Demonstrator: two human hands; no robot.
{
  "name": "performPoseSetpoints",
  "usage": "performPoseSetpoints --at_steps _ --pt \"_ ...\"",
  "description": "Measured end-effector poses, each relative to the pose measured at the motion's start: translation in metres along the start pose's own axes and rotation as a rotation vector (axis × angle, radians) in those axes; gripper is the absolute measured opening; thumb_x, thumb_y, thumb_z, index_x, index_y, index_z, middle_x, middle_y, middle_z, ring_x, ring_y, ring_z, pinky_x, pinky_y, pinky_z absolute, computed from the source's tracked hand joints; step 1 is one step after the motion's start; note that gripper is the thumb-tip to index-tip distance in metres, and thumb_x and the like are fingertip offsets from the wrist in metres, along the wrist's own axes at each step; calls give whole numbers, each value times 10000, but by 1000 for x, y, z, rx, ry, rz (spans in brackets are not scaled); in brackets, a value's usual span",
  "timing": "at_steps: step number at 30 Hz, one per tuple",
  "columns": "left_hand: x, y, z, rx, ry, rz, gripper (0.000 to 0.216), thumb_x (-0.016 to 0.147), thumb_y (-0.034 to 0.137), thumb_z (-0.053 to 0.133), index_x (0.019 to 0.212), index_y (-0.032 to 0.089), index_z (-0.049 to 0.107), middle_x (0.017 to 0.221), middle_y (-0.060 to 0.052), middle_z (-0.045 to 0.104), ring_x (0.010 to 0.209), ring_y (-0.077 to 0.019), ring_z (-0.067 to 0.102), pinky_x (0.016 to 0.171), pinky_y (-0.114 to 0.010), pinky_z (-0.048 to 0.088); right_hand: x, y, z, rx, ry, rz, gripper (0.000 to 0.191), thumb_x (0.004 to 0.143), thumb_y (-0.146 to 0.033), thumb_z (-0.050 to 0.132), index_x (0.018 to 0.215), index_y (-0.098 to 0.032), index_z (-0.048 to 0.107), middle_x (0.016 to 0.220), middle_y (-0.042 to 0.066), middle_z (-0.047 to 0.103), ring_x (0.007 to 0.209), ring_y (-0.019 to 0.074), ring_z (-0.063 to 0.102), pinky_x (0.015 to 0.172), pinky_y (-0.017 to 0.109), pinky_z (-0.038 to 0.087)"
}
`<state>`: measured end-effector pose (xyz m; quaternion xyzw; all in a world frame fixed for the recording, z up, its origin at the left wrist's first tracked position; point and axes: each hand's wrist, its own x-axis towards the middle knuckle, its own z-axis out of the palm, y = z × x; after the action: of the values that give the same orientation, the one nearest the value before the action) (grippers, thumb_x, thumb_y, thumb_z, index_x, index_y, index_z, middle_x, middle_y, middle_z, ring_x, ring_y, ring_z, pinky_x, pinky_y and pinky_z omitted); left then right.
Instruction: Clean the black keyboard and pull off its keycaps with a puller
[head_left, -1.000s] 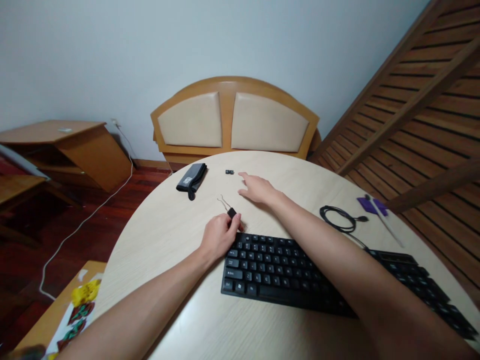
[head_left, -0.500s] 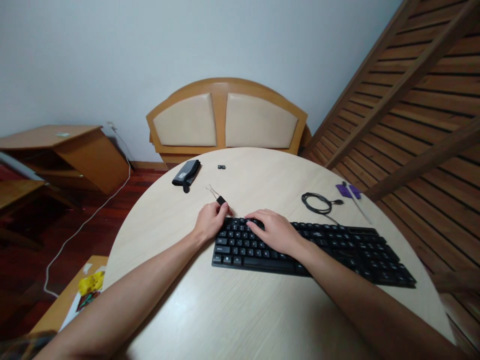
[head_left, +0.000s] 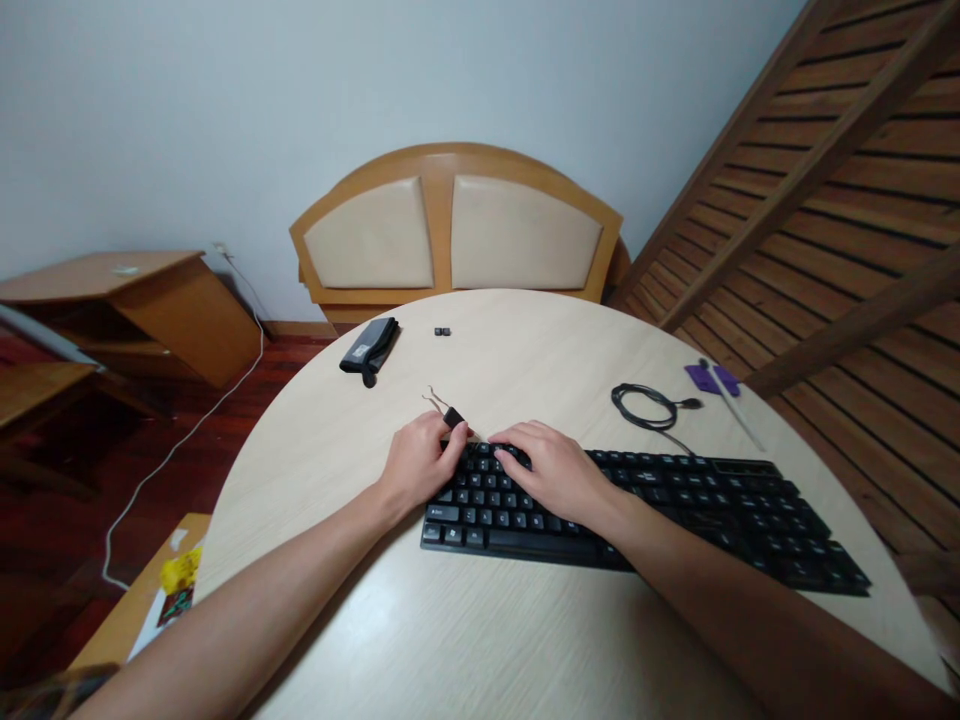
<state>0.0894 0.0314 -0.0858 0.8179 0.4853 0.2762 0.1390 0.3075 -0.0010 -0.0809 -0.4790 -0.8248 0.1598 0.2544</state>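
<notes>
A black keyboard (head_left: pixel 517 545) lies on the round pale table (head_left: pixel 352 620). My left hand (head_left: pixel 424 455) is closed around the black handle of a wire keycap puller (head_left: pixel 454 418) at the keyboard's far left corner. Its two thin wire prongs point up and away from the keys. My right hand (head_left: pixel 551 465) grips the far edge of the keyboard, fingers bent over the top rows and thumb on the keys. Its fingertips are partly hidden. Two loose black keycaps (head_left: pixel 442 331) lie together near the table's far edge.
At the far left of the table is a folded dark grey pouch (head_left: pixel 371 345). A coiled black cable (head_left: pixel 645 408) lies behind the keyboard. Farther right are a purple item (head_left: pixel 712 379) and a thin brush-like stick (head_left: pixel 739 405). A wooden headboard (head_left: pixel 442 215) stands behind.
My left hand has shifted slightly, and the keycap puller's prongs are now turned more upright. The right hand stays on the keyboard. The camera view has moved a little.
</notes>
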Motion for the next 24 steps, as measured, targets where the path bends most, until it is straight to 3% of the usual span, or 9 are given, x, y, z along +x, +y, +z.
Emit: performPoseSetpoints --at_steps 5,15,24 --pt "-5 9 -3 34 -18 38 414 1027 373 400 892 174 738 827 -79 717 822 -232 680 758 -343 503 -1 1 1 25 5 -52 227 986 -216 553 1153 -197 705 1106 69 747 1060 237 655 971 407 514" --pt "-5 10 0 37 -30 -43 445 1024 409 419 784 164 704 781 -81 709 745 -221 674 702 -326 475 -1 1 0 30 18 -97 242 993 -197 544 1185 -199 691 1116 76 739 1061 232 649 970 422 518" --pt "-3 10 2 -101 -50 -139 432 1016 411 428 879 180 766 837 -82 763 770 -224 697 723 -329 479 -1 1 0 31 16 -104 232 989 -200 550 1173 -191 691 1118 79 737 1066 239 646 969 427 522"
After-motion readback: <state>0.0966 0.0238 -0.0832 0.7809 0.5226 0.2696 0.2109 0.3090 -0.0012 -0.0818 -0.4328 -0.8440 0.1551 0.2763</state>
